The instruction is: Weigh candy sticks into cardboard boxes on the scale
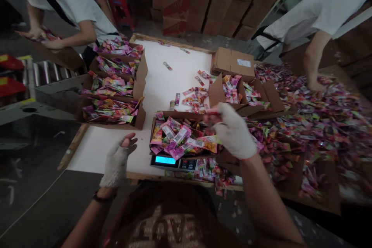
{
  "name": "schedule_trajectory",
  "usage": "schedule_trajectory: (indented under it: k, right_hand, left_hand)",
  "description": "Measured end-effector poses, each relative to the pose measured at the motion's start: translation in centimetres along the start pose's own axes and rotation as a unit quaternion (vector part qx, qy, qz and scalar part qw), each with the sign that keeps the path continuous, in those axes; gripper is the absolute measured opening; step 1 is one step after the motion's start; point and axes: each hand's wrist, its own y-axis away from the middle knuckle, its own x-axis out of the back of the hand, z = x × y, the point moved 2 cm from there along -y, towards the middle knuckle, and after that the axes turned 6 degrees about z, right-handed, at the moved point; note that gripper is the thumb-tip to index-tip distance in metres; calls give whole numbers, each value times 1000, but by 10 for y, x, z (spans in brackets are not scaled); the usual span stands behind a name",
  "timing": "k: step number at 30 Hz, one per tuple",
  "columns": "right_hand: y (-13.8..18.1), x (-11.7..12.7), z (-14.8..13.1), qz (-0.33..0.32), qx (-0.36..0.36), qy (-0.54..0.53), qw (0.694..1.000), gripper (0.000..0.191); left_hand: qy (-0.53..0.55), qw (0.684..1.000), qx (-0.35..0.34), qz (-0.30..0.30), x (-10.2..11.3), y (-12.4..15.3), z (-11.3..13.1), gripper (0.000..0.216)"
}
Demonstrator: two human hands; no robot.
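Note:
An open cardboard box (186,114) full of small pink, purple and yellow wrapped packets (180,135) sits on a digital scale (155,166) with a lit blue display. My right hand (234,131), in a white fingerless glove, is over the box's right end. Its fingers are curled together and blurred, so what they pinch cannot be made out. Left of the box, my left hand (117,161) hangs over the white tabletop in a similar glove. Its fingers are apart and slightly bent, holding nothing. More packets (210,168) lie beside and below the scale.
Filled boxes (140,77) line the table's left side, beside a roller conveyor (52,73). Partly filled boxes (216,92), flat cardboard (228,60) and a large packet heap (319,120) are at right. Two co-workers (78,4) (316,19) stand across, one reaching into the heap.

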Motion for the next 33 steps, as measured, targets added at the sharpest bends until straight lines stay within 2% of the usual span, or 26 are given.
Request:
schedule_trajectory:
  k: [2,4,6,8,13,16,19,21,23,28,30,33]
  right_hand:
    - [10,28,11,36,-24,2,999,16]
    - [20,41,24,-10,-64,59,996,12]
    - [27,41,38,-81,-126,137,979,12]
    - [34,42,46,-103,-167,187,963,14]
    - [38,55,39,-72,-106,141,982,15]
    - [35,46,38,-130,-104,163,972,13]
    - [32,30,42,-216,-100,240,941,13]
    - [32,32,41,-233,-86,252,935,16]
    - [34,46,35,-210,-86,229,947,18]
    - [37,98,12,-82,-114,207,968,24]
    - [38,108,8,-42,-121,205,970,27]
    - [39,109,9,-7,-128,179,975,28]
  left_hand:
    - [4,1000,14,15,11,-4,-9,74]
    - [6,999,31,23,16,-6,-17,73]
    - [8,999,39,20,15,-7,-21,72]
    - [10,999,37,12,10,-7,-19,72]
    - [8,1000,25,-10,-9,-5,-6,79]
    - [-1,1000,22,-16,-15,-3,-2,79]
    - [-6,999,18,-27,-17,-2,-3,76]
    - [-6,999,14,-29,-15,-1,-4,73]
    - [-4,1000,12,-22,-12,-2,-5,71]
    - [2,1000,27,-2,-4,-5,-8,70]
    - [3,1000,27,-2,-4,-5,-9,70]
    - [3,1000,21,-10,-8,-5,-8,71]
